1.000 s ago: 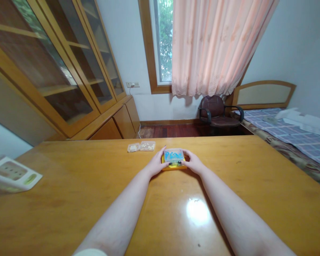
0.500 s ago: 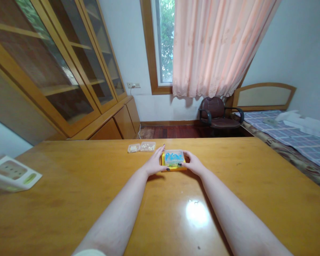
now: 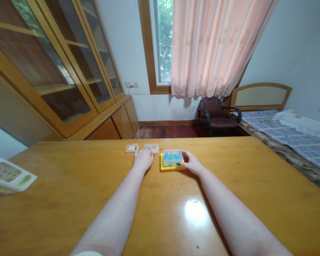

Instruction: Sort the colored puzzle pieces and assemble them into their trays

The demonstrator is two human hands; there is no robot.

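Observation:
My right hand (image 3: 192,163) grips the right side of a clear plastic box (image 3: 172,155) with blue pieces inside, its thumb across the near side. That box sits on a yellow tray or base (image 3: 173,169), with some green showing between them. My left hand (image 3: 143,159) is over a shallow clear plastic container (image 3: 155,146) holding small whitish pieces. Its thumb is at the near edge and the other fingers reach over the left part, partly hiding it. Just left of those fingers lies a smaller clear container (image 3: 130,148) with pale contents.
The wooden table (image 3: 101,206) spreads under both arms. A white box with a window (image 3: 12,176) stands at the left. Beyond the far edge are a brown armchair (image 3: 213,110), a bed (image 3: 298,131), a pink curtain (image 3: 208,49) and a glass-door cabinet (image 3: 69,71).
My left hand has let go of the box with blue pieces and moved left to the clear container, which has shifted slightly right. My right hand stays on the box with blue pieces.

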